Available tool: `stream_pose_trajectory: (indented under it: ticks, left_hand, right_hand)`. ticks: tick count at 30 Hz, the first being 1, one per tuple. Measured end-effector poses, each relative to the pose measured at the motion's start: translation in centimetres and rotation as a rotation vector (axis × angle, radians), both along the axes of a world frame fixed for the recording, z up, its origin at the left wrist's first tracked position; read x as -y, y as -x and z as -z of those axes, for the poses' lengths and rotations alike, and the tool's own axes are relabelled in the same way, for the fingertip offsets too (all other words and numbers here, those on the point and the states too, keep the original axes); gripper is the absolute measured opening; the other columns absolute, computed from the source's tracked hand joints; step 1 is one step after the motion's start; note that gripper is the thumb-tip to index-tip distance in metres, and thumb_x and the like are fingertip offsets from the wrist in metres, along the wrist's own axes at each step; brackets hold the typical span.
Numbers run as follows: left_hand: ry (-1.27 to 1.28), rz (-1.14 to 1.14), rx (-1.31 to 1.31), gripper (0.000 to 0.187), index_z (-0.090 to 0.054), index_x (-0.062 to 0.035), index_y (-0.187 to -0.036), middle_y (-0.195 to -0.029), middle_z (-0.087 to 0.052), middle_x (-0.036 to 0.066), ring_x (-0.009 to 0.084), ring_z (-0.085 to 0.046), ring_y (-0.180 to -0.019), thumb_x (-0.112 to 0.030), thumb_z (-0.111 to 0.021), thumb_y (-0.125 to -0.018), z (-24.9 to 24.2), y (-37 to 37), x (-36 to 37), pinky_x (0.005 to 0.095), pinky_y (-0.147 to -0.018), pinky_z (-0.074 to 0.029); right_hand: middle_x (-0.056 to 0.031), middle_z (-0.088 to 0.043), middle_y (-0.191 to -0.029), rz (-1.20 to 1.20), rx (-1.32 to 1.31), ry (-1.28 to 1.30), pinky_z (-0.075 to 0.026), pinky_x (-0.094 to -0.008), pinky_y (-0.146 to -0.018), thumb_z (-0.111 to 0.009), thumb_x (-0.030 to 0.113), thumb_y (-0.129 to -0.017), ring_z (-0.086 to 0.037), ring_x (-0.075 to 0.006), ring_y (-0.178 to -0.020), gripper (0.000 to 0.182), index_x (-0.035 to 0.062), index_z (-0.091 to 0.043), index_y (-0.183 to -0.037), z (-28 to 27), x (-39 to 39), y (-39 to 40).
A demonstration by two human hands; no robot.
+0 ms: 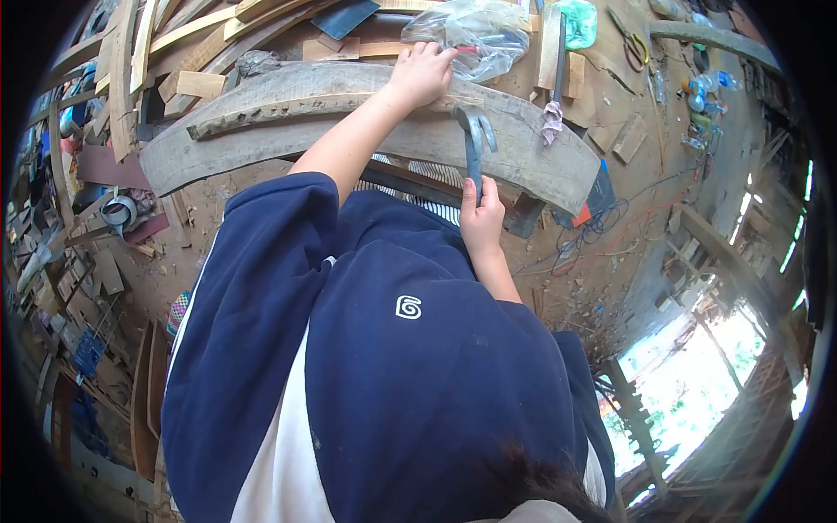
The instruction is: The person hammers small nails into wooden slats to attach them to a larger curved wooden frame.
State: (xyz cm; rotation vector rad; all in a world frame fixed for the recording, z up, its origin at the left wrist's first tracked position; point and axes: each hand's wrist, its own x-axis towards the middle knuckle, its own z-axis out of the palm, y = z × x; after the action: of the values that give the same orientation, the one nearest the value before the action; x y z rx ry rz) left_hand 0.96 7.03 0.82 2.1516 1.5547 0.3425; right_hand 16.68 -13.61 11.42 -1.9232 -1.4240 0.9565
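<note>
My right hand (482, 213) is wrapped round the handle of a claw hammer (475, 139), with the thumb along the handle and the head pointing away from me. The hammer head is over a curved grey wooden piece (540, 144). My left hand (423, 74) reaches across this wood to the left edge of a clear plastic bag (497, 30). Its fingers are bent and close together, and whatever they may hold is hidden. Something red shows at the bag, beside the fingertips. A narrow strip of wood (261, 116) lies along the curved piece, under my left forearm.
Loose boards (200, 52) are heaped at the far left. A green plastic bag (577, 22), a long dark metal tool (559, 70) and yellow-handled pliers (635, 48) lie at the far right. Cables (593, 222) run over the dirt floor, and a tape roll (119, 212) is at left.
</note>
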Motion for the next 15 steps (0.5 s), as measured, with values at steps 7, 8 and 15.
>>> stream_pose_trajectory:
  ticks: [7,8,15]
  left_hand:
    - [-0.027,0.187,-0.002,0.036,-0.059,-0.0160,-0.129,-0.130,-0.058,0.006,0.0271,-0.050,-0.125,-0.025,-0.046,-0.096,1.7,-2.0,-2.6,0.0464,-0.102,-0.040]
    - [-0.008,0.236,-0.032,0.037,-0.059,-0.0163,-0.130,-0.132,-0.058,0.006,0.0266,-0.049,-0.126,-0.025,-0.046,-0.097,1.8,-2.4,-2.8,0.0468,-0.103,-0.039]
    - [0.141,0.150,-0.041,0.041,-0.057,-0.0188,-0.135,-0.130,-0.059,0.008,0.0277,-0.049,-0.127,-0.027,-0.044,-0.096,1.8,-4.2,-3.7,0.0503,-0.103,-0.037]
  right_hand:
    - [-0.0152,-0.064,-0.072,0.074,0.031,0.031,-0.050,-0.0372,-0.061,-0.057,0.026,-0.101,-0.065,-0.0295,-0.063,0.025,0.0007,-0.058,-0.105,0.2,2.5,-1.4]
    - [-0.0162,-0.065,-0.074,0.084,0.035,0.048,-0.050,-0.0380,-0.061,-0.057,0.027,-0.101,-0.066,-0.0307,-0.065,0.026,0.0010,-0.058,-0.105,0.3,2.6,-1.7]
    - [-0.0172,-0.065,-0.074,0.021,0.102,0.041,-0.051,-0.0398,-0.060,-0.057,0.031,-0.100,-0.067,-0.0345,-0.066,0.029,0.0023,-0.058,-0.105,1.7,2.3,-2.6]
